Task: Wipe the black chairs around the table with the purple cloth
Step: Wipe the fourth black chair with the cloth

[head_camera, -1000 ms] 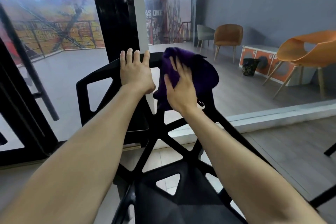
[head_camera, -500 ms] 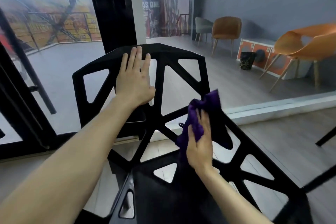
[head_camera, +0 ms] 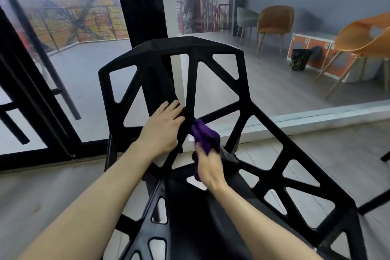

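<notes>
Head view: the purple cloth [head_camera: 204, 136], soft and light, is bunched low on the backrest of the black chair [head_camera: 190, 45], with the right hand [head_camera: 207, 170] curling its fingers round it. The left hand [head_camera: 163, 126] presses flat, fingers together, on a neighbouring strut. That rigid lattice probably gives a steady hold.

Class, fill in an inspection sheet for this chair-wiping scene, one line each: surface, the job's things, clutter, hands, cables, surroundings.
Surface: pale floor under the chair; no tabletop in view.
Job's things: black chair upright, open lattice back; purple cloth bunched against the lower backrest.
Clutter: nothing seen.
Hands: left hand rests flat on a back strut, fingers straight; right hand grips the purple cloth.
Cables: nothing seen.
Surroundings: glass wall behind the chair; beyond it an orange chair, a brown chair and a black bin.
</notes>
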